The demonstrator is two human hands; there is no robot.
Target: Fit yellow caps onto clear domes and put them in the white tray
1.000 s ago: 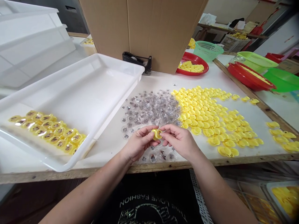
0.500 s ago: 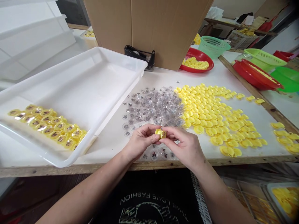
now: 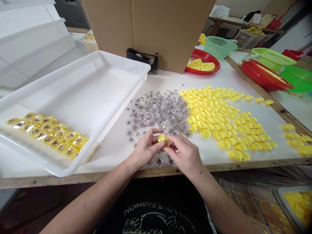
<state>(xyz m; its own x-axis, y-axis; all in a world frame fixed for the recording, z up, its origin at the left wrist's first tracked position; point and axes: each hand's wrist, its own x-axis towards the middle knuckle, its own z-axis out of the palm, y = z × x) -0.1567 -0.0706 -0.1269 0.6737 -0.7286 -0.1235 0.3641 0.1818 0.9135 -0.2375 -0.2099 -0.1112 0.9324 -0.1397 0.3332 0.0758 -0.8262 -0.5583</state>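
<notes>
Between my two hands, above the front of the table, is a small yellow round plastic piece (image 3: 163, 140). My left hand (image 3: 147, 148) pinches it from the left with thumb and fingers. From the right, the fingertips of my right hand (image 3: 181, 150) grip the same piece; their tips partly cover it. Behind my hands lies a heap of clear round discs with small printed pictures (image 3: 156, 112). To its right spread many loose yellow plastic pieces (image 3: 212, 113). Finished-looking yellow pieces with pictures on their faces (image 3: 48, 133) lie in rows inside the white tray (image 3: 117, 112) at left.
A black tape dispenser (image 3: 143, 60) stands before a large cardboard box (image 3: 151, 29). Behind at right are a red basin (image 3: 209, 60) of yellow pieces, a green basket (image 3: 219, 47) and more basins. A wooden strip (image 3: 258, 87) edges the table's right side.
The yellow piece has turned in my fingers, so its printed end no longer faces me. My right hand has shifted slightly left and rotated. The view has moved a little.
</notes>
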